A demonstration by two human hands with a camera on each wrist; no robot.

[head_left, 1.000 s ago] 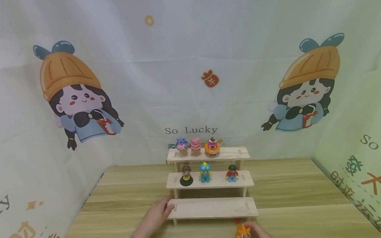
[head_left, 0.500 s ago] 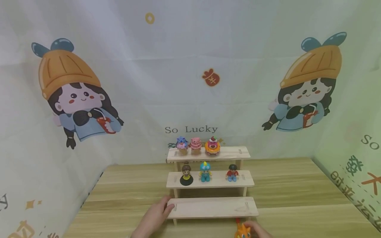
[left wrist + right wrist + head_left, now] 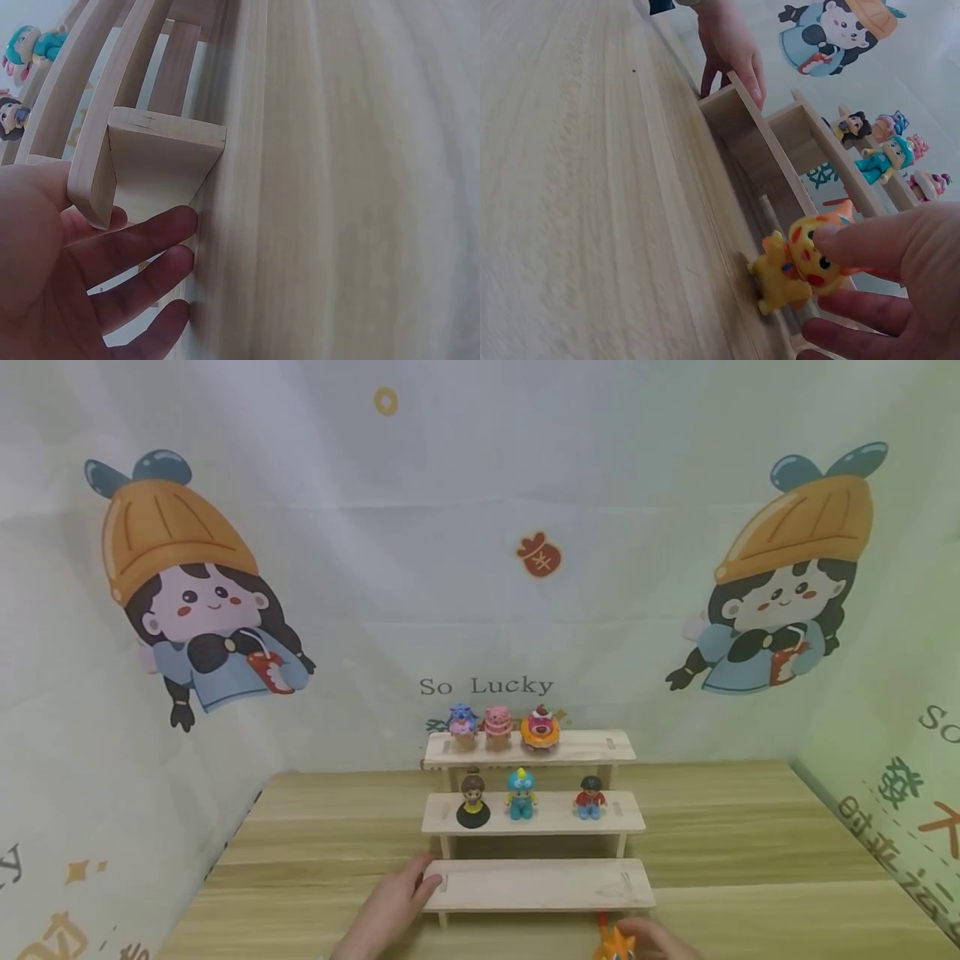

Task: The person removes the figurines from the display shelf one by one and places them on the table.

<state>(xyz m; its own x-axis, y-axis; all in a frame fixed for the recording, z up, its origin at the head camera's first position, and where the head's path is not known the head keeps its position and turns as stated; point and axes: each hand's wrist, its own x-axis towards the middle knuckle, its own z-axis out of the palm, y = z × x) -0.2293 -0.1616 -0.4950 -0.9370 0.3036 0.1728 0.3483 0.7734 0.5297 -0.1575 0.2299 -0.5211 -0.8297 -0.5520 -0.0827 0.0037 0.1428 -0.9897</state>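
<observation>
My left hand (image 3: pixel 388 910) holds the left end of the lowest board of a wooden stepped display shelf (image 3: pixel 536 887). In the left wrist view, thumb and forefinger pinch the board end (image 3: pixel 91 176), while the other fingers spread below it near the tabletop. My right hand (image 3: pixel 663 939) holds an orange-and-yellow toy figure (image 3: pixel 617 947) in front of the shelf's right end. The right wrist view shows the toy's yellow body and red-cheeked face (image 3: pixel 791 274), with the thumb on its head. Its feet are close to the tabletop; whether they touch it, I cannot tell.
On the middle board stand a figure on a black base (image 3: pixel 472 800), a teal-capped figure (image 3: pixel 521 797) and a red-jacketed figure (image 3: pixel 589 800). The top board bears blue (image 3: pixel 464 727), pink (image 3: pixel 498 728) and orange-ringed toys (image 3: pixel 540 731). A printed cloth (image 3: pixel 480 593) hangs behind the table (image 3: pixel 322 827).
The head view has shifted slightly, so the scene sits a little further right. Both hands keep their holds on the shelf and the toy figure.
</observation>
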